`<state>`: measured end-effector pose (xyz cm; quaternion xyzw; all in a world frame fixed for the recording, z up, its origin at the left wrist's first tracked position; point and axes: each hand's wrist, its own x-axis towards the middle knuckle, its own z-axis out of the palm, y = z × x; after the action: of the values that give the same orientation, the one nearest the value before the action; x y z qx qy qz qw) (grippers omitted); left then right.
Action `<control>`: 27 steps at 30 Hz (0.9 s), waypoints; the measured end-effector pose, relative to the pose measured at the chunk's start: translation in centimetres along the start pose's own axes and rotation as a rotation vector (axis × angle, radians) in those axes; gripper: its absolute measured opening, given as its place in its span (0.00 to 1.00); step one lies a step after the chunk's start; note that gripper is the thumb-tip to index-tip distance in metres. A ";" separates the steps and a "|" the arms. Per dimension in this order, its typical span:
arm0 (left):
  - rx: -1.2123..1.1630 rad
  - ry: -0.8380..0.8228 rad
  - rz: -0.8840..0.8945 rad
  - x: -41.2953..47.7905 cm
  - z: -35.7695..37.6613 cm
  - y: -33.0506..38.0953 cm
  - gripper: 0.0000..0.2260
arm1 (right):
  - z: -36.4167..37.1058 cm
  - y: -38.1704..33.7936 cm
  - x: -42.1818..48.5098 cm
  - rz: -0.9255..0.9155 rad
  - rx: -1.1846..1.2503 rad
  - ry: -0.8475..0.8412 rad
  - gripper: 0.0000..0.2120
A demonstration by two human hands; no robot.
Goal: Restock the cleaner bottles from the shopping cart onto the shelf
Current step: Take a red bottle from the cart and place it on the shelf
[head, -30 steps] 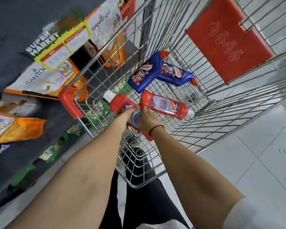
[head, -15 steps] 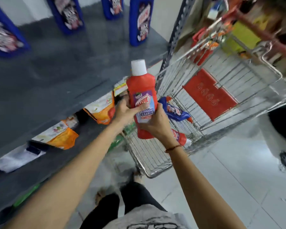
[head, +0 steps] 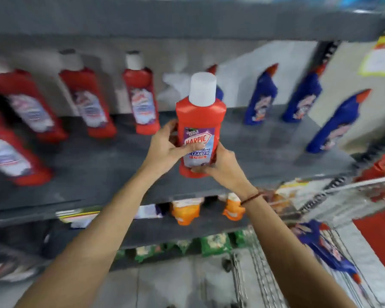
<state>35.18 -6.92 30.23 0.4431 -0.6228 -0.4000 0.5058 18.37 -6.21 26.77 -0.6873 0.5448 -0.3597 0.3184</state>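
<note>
- Head view, progress: the grey shelf (head: 93, 165) already carries a row of red bottles (head: 140, 98) on its left part and blue bottles (head: 261, 101) toward the right, so the restocking looks well under way — though which of them came out of the cart cannot be told.
- Head view, what is left: the shopping cart (head: 262, 283) sits at the lower right, and at least one blue bottle in the cart (head: 327, 247) lies inside it; the picture is smeared there, so there may be more.
- Head view, step in hand: the red cleaner bottle (head: 199, 130) is held upright in the air in front of the shelf, over its front part, between the red row and the blue row. It is not yet set down.
- Head view, hands: the left hand (head: 165, 147) is wrapped around the bottle's left side with the thumb across the label; the right hand (head: 222, 165) is closed under and around its base — both clamped on the same bottle.
- Head view, the bottle's look: red plastic body with squared shoulders, a wide white cap, and a purple-and-white label facing the camera that reads as a bathroom cleaner. It appears intact and closed.
</note>
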 end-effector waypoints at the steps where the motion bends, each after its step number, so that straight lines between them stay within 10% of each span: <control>1: 0.021 0.043 0.007 -0.2 -2.8 -0.2 0.24 | 2.1 -1.6 1.4 -0.030 0.005 -0.032 0.37; 10: 0.098 0.295 -0.029 -1.3 -18.6 -2.2 0.19 | 16.4 -9.6 8.9 -0.160 0.095 -0.347 0.27; 15: 0.131 0.327 -0.084 -1.4 -22.4 -4.7 0.22 | 21.6 -10.4 10.5 -0.110 0.129 -0.313 0.41; 27: 0.138 0.252 -0.198 -1.1 -24.8 -6.7 0.28 | 24.5 -9.2 10.4 -0.084 0.133 -0.310 0.39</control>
<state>60.70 -9.02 27.81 0.5825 -0.5337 -0.3453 0.5066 45.28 -13.43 22.80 -0.7343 0.4350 -0.2975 0.4279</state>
